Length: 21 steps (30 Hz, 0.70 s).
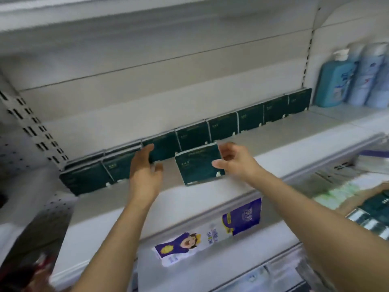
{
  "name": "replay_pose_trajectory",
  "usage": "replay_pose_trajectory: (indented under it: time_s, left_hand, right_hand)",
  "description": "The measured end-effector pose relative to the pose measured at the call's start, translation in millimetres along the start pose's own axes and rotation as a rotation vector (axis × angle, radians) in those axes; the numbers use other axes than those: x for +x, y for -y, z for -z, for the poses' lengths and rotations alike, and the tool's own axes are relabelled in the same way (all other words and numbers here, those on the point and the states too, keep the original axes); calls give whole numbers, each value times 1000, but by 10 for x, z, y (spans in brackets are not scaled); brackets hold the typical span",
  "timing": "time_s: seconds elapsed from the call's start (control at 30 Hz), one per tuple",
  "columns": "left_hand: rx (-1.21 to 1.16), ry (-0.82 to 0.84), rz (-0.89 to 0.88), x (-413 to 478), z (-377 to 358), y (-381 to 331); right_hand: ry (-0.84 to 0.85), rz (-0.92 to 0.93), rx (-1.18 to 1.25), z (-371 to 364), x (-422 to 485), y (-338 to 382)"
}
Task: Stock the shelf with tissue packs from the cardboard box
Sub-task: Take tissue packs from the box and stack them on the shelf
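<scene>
**A:** Now, where is the front pack [197,165], and how is it held?

**B:** It is stood upright on the shelf [210,192], just in front of the back row [223,125], which runs from eight o'clock to two o'clock; its right edge is pinched by the right hand [231,163], thumb on the face and fingers curled at the top corner. The left hand [145,171] is spread and nothing is gripped by it; its fingertips are at a back-row pack, though contact cannot be told.

**A:** What could be upset from here?

**B:** The pack is held by one edge only; if it is let go while tilted, it could be tipped forward off the shelf lip. The back row could also be knocked over, should it be pushed too hard by either hand.

**A:** What else is around, and is anything in the way?

**B:** Bottles [334,81] are stood at two o'clock, well apart; a purple-and-white pack [210,230] is seen at six o'clock on the tier below; more green packs [376,205] are seen at four o'clock, though the box itself cannot be made out. The gap left of the front pack is crossed only by the left hand.
</scene>
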<state>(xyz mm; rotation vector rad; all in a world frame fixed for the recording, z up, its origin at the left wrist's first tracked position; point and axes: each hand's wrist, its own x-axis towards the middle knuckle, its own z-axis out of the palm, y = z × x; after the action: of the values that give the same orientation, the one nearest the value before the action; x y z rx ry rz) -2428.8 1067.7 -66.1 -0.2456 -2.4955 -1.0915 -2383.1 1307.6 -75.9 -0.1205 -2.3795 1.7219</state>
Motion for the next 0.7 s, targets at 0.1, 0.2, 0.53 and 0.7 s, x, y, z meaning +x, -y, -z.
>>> replay_pose_trajectory:
  time_s: [0.1, 0.2, 0.53, 0.7]
  left_hand:
    - [318, 58, -24, 315, 176, 334]
    - [355, 137, -12, 454, 256, 518]
    - [366, 168, -85, 495, 217, 668]
    - [369, 175, -88, 512, 223, 659]
  right_hand:
    - [-26, -10, -26, -354, 333, 30]
    - [-27, 9, -167, -643, 595, 88]
    - [-82, 88, -146, -1183, 899, 100]
    - [-125, 44, -93, -1240, 897, 105]
